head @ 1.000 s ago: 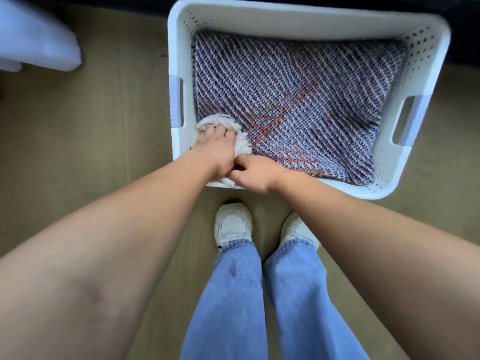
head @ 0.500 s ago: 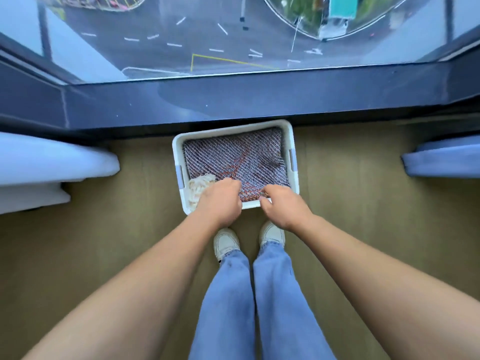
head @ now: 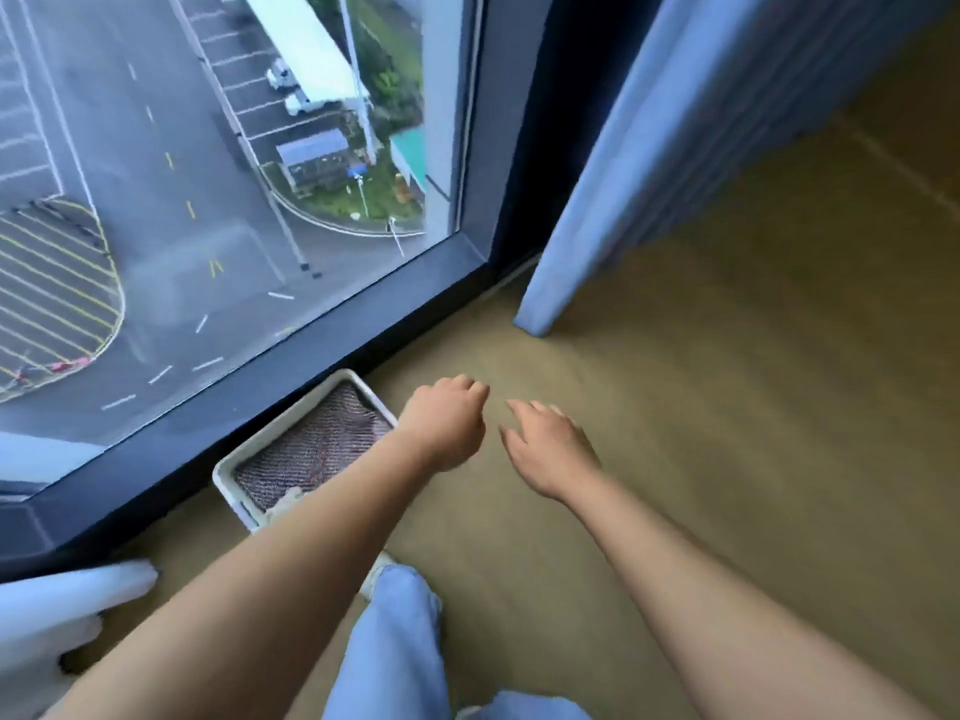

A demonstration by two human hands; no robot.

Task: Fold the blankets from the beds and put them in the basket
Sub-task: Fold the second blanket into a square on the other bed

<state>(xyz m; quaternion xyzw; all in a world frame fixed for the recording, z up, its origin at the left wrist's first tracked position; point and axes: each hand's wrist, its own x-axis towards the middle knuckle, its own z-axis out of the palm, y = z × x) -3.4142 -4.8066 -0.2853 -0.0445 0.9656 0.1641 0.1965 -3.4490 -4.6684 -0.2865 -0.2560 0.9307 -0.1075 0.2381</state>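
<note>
Both hands held nothing: the left hand (head: 444, 423) was loosely curled and the right hand (head: 553, 449) had relaxed fingers. The woven blanket (head: 311, 449) lay flat in the white basket (head: 234, 498), probably to keep its fold. The basket stood against the window frame (head: 311, 350).

A blue curtain (head: 675, 148) hangs right of the dark-framed window (head: 208, 200), reaching down to the tan floor (head: 727, 407).

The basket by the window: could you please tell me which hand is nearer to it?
Left. The left hand hangs just beyond the rim of the basket; the right hand is farther out on that same side, above the floor.
</note>
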